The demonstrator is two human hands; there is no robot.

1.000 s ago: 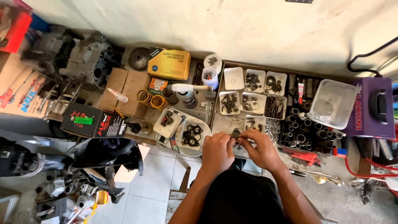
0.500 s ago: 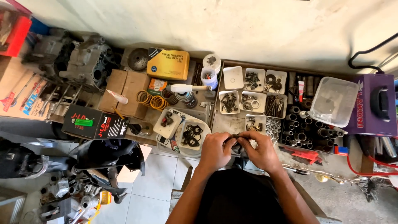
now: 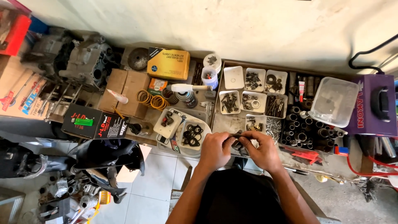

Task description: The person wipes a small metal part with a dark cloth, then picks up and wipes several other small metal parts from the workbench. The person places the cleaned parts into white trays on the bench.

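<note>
My left hand [image 3: 214, 150] and my right hand [image 3: 262, 152] meet at the near edge of the workbench, both pinching a small dark metal part [image 3: 237, 143] between their fingertips. The part is mostly hidden by my fingers. Just beyond my hands stand several small white trays of screws and nuts [image 3: 253, 102]. To the left of my left hand lies a white dish of black rubber rings [image 3: 192, 135].
A yellow box [image 3: 168, 63], cardboard boxes [image 3: 124, 92], an engine block [image 3: 85, 58] and a black box [image 3: 94, 123] fill the bench's left. Sockets [image 3: 304, 130], a clear plastic tub [image 3: 334, 101] and a purple case [image 3: 374, 105] sit right. Motorcycle parts [image 3: 83, 182] lie on the tiled floor.
Both hands have drawn slightly nearer to me along the bench edge while keeping hold of the small part; the view has shifted a little.
</note>
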